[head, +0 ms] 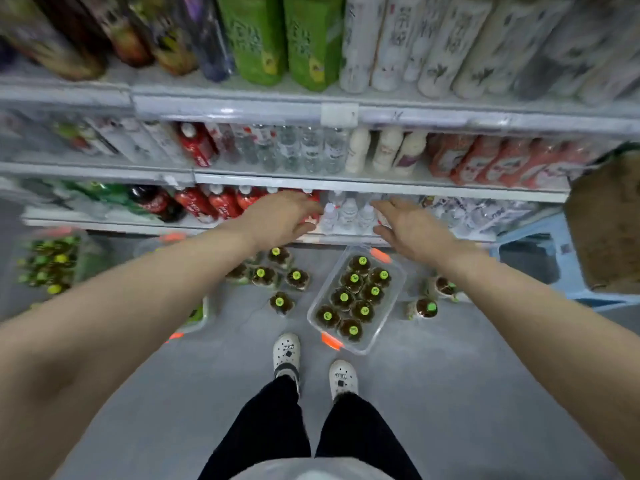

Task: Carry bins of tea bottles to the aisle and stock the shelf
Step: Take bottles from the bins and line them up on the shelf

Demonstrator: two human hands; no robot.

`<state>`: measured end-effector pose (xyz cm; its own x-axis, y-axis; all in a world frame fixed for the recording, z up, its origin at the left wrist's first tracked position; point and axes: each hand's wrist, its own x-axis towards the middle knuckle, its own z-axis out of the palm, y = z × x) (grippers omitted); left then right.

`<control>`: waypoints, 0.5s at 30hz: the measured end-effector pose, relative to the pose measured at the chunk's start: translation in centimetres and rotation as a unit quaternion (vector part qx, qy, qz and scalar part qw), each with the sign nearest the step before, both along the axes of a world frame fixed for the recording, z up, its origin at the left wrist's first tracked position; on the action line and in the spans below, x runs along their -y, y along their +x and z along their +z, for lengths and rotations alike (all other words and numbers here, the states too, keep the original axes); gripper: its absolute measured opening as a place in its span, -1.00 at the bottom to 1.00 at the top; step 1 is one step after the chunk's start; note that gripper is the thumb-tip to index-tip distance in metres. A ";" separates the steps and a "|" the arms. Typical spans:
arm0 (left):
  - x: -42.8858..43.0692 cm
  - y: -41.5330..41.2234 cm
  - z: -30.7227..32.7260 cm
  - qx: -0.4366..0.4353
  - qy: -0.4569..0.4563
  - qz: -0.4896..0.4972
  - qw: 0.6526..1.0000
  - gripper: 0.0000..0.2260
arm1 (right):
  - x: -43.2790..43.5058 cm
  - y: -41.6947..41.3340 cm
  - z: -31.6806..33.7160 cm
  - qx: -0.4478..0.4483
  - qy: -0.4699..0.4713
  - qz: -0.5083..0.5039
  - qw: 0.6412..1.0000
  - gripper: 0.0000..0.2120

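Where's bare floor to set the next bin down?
Bare grey floor lies right of the shoes, below the clear bin and toward the blue stool. Crowded: between the shoes and the bottom shelf, loose tea bottles stand on both sides of that bin.

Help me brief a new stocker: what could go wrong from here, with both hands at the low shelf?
1. The left hand and right hand flank small water bottles at the front edge of the low shelf; a nudge might topple them off.
2. Loose tea bottles stand on the floor just ahead of the shoes; a step forward could kick them over.
3. The clear bin lies askew close by, a likely trip point.
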<state>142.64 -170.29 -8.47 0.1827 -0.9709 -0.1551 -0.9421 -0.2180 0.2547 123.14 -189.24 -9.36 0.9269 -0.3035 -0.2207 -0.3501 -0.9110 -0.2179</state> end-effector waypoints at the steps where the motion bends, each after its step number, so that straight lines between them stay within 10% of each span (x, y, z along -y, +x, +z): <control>1: -1.5 -0.2 1.8 0.014 -0.012 0.012 1.000 -0.66 | -0.6 0.9 1.8 0.013 -0.010 0.031 0.999 -0.51; 15: -27.9 -3.5 13.8 0.203 -0.122 0.240 0.941 -0.73 | -20.2 14.3 14.9 0.171 -0.089 0.409 0.892 -0.53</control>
